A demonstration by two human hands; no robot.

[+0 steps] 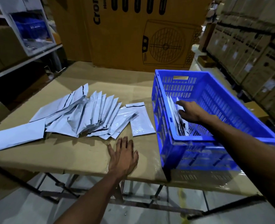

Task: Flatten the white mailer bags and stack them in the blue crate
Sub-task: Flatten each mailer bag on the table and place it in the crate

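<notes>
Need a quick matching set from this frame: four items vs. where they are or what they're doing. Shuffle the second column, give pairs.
Column 1:
1. left hand
2. right hand
3. loose pile of mailer bags
4. single flat mailer bag

Column 2:
A. inside the blue crate, against the bags standing there
B. spread over the table's left side
C. flat on the cardboard tabletop, fingers straight
D. alone on the table, between pile and crate

Pairs: 1-C, 2-A, 3-B, 4-D
</notes>
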